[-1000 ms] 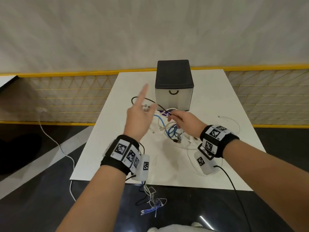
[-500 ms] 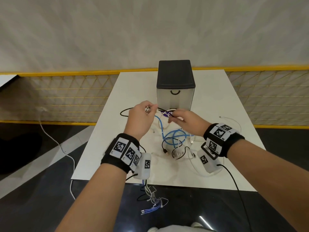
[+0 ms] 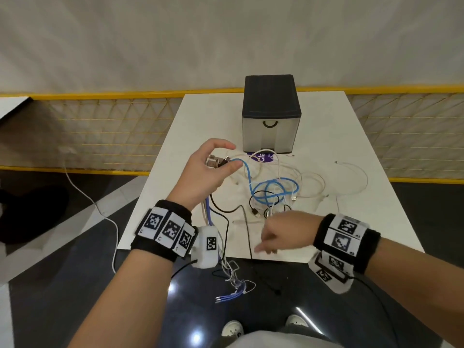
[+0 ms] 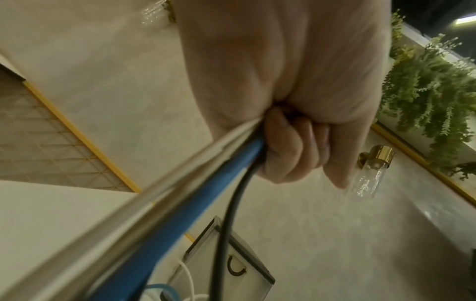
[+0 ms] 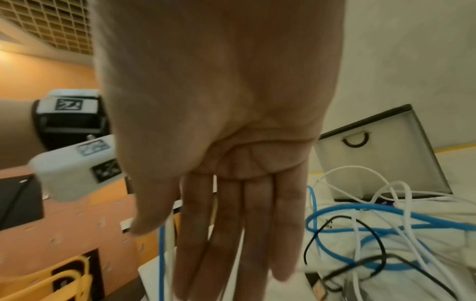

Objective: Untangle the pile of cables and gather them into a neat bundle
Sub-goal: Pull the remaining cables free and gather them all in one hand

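A loose tangle of blue, white and black cables [image 3: 273,194] lies on the white table [image 3: 351,146] in front of the drawer box. My left hand [image 3: 222,159] is raised over the table's left part. It grips several cable ends with their plugs [image 3: 216,162]. The left wrist view shows its fingers [image 4: 291,150] curled round a bundle of white, blue and black cables [image 4: 206,183]. These cables hang past my wrist below the table edge [image 3: 233,282]. My right hand [image 3: 268,243] hovers near the front edge, fingers [image 5: 231,224] straight, holding nothing, just left of the tangle [image 5: 373,226].
A grey drawer box with a black top [image 3: 271,116] stands at the table's back middle, a purple label [image 3: 261,156] at its foot. A thin white cable [image 3: 351,167] curves at the right. Another white cable [image 3: 100,209] trails on the dark floor at left.
My right hand let go of the cables near the drawer box, drew back to the front edge and opened. My left hand keeps the plug ends, with the blue cable now stretched out from it.
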